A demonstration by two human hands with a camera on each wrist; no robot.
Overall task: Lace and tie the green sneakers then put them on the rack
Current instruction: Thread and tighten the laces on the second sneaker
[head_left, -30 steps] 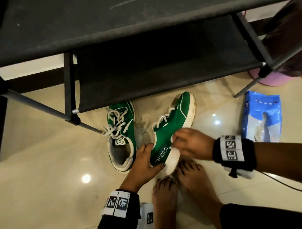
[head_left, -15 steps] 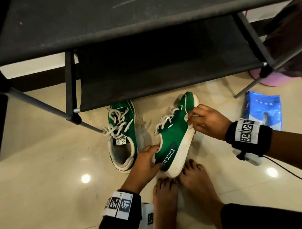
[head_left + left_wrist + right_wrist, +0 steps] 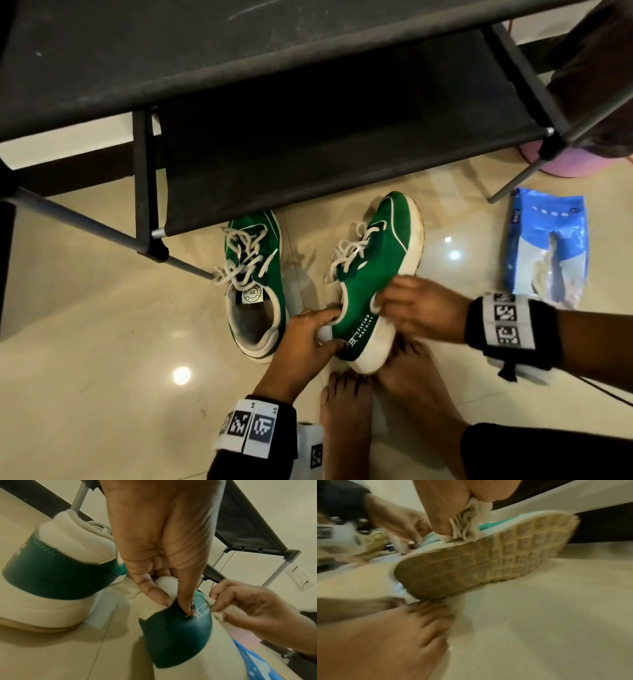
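Note:
Two green sneakers with white laces lie on the tiled floor in front of the black rack (image 3: 239, 144). The left sneaker (image 3: 253, 274) stands flat, partly under the lower shelf. The right sneaker (image 3: 373, 274) is tipped onto its side, sole (image 3: 479, 563) facing right. My left hand (image 3: 308, 339) pinches its white heel collar (image 3: 166, 585) between thumb and fingers. My right hand (image 3: 418, 315) holds a crumpled white cloth (image 3: 469, 524) pressed against the sneaker's white sole edge near the heel.
A blue and white packet (image 3: 548, 246) lies on the floor at the right. A pink object (image 3: 572, 164) sits behind the rack's right leg. My bare feet (image 3: 376, 411) are just below the tipped sneaker's heel. The floor to the left is bare tile.
My right hand with the cloth slid from the heel side up to the toe, then back down toward the heel. The left hand kept its grip on the heel.

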